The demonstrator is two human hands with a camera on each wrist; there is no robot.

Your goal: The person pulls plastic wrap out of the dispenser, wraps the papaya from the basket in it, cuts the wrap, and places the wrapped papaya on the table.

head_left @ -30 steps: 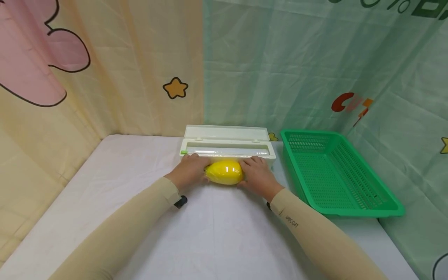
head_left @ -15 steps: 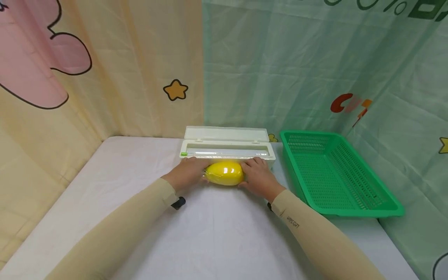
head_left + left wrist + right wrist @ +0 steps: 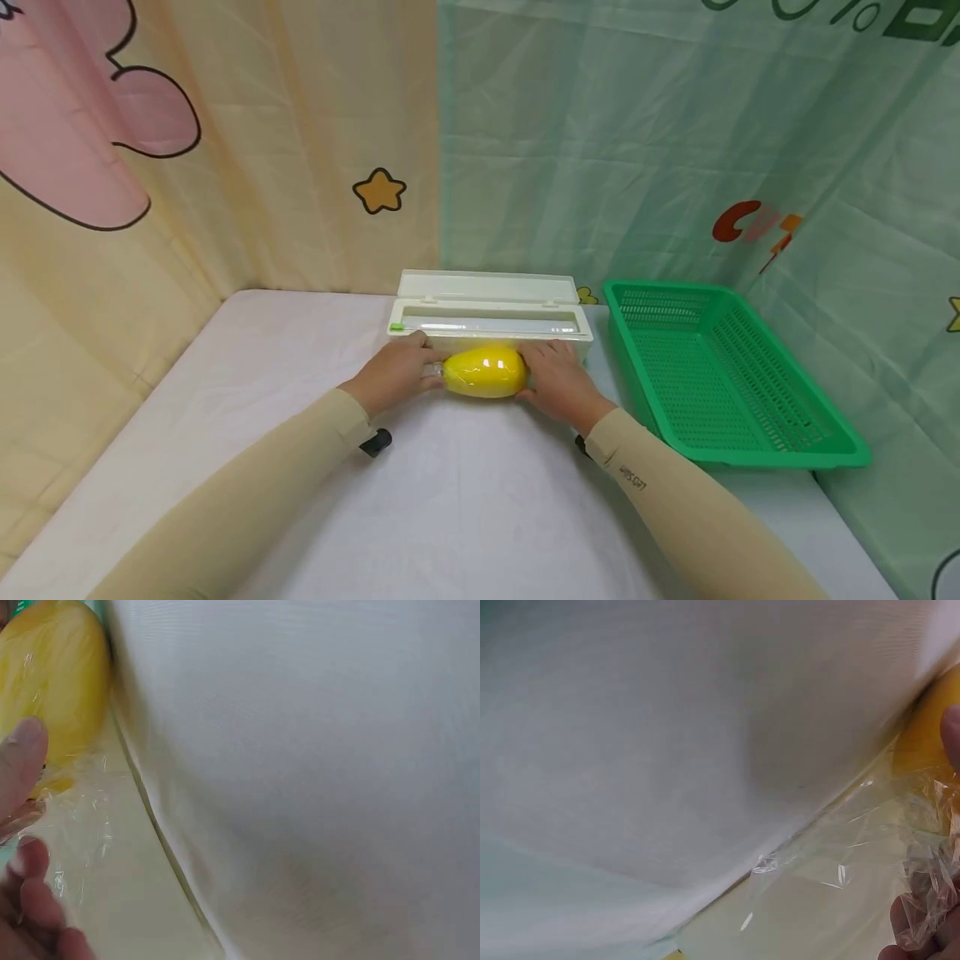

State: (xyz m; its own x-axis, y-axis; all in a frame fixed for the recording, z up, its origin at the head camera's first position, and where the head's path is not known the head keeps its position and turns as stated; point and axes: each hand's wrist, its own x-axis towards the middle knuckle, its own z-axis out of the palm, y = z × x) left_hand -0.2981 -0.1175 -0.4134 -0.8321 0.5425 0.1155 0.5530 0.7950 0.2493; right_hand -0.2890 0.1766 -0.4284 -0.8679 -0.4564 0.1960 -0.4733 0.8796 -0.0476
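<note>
A smooth yellow fruit [image 3: 486, 372], perhaps a mango, lies on its side in clear cling film, against the front of a white cling film dispenser [image 3: 491, 321]. Its dispenser lid stands raised at the back. At the fruit's left end my left hand [image 3: 393, 371] pinches a gathered tail of cling film [image 3: 432, 369]. In the left wrist view the thumb [image 3: 22, 761] is by the fruit and the fingers curl below. My right hand [image 3: 558, 379] grips the right end. The right wrist view shows bunched film [image 3: 930, 892] among its curled fingers, thumb on the fruit.
On the right stands a green perforated plastic basket [image 3: 652, 408], close to my right forearm. A white cloth [image 3: 457, 517] covers the table. Patterned curtains [image 3: 525, 150] hang behind and at both sides. A small green slider [image 3: 397, 327] sits at the dispenser's left end.
My left hand has drawn slightly left from the fruit, and a twist of film now shows between them. The right hand stays at the fruit's right end. Basket and dispenser have not moved.
</note>
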